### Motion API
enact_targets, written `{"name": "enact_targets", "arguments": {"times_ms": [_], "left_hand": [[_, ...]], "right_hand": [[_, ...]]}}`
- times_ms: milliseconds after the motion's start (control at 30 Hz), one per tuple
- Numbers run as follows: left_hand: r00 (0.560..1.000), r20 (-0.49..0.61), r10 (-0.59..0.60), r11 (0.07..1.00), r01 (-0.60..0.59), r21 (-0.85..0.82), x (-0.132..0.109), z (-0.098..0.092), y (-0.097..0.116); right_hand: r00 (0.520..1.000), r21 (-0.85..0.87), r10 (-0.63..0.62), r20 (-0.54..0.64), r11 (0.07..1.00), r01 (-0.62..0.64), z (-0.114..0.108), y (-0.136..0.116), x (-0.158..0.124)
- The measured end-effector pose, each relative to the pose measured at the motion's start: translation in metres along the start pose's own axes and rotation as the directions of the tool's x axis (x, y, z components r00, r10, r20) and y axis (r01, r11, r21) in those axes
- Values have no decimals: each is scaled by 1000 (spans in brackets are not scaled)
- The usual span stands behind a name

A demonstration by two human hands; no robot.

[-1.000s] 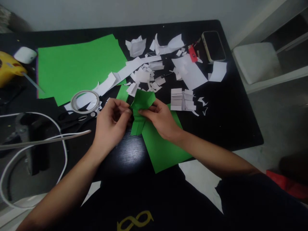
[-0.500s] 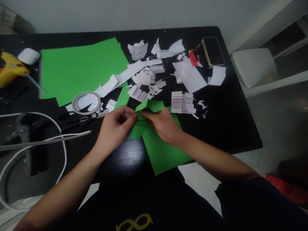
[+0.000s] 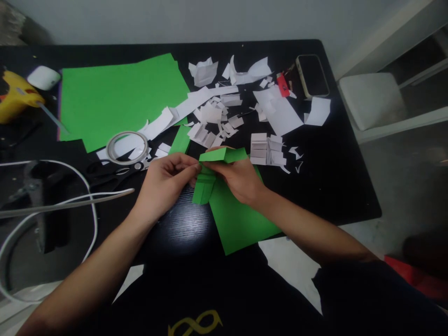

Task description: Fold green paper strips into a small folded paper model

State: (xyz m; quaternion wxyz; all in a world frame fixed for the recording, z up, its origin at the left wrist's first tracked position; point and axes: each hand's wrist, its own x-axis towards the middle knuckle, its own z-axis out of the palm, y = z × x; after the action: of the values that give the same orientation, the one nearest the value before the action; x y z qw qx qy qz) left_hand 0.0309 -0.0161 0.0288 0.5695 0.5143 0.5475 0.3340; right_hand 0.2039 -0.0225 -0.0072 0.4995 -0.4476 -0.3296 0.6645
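Both hands are on a folded piece of green paper (image 3: 204, 186), held above the table near its front edge. My left hand (image 3: 168, 179) pinches its left side between thumb and fingers. My right hand (image 3: 241, 179) grips it from the right; a creased flap stands up over those fingers and partly hides them. Below my right hand lies a larger green sheet (image 3: 238, 224), reaching over the table's front edge. Just beyond my left hand rests a narrow green strip (image 3: 180, 140).
Scissors (image 3: 119, 171) and a tape roll (image 3: 126, 147) lie left of my hands. Farther back are large green sheets (image 3: 115, 98), white paper scraps (image 3: 210, 113), a red lighter-like object (image 3: 283, 85) and a phone (image 3: 312, 75). At far left sit a yellow glue gun (image 3: 21, 97) and a white cable (image 3: 94, 219).
The folded green paper has turned a little, so its upper flap reaches farther right and its lower creased end shows more. Both hands keep hold of it.
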Motion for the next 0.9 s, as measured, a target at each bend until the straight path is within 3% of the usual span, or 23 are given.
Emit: {"name": "enact_targets", "arguments": {"times_ms": [400, 633, 900], "left_hand": [[1000, -5, 2, 1000, -1, 27, 0, 0, 0], [998, -16, 54, 996, -53, 68, -3, 4, 0], [991, -71, 110, 990, -104, 92, -4, 5, -4]], "right_hand": [[997, -112, -47, -67, 993, 39, 1, -7, -4], [985, -192, -137, -109, 975, 115, 4, -5, -8], [978, -188, -209, -22, 961, 202, 7, -9, -11]]}}
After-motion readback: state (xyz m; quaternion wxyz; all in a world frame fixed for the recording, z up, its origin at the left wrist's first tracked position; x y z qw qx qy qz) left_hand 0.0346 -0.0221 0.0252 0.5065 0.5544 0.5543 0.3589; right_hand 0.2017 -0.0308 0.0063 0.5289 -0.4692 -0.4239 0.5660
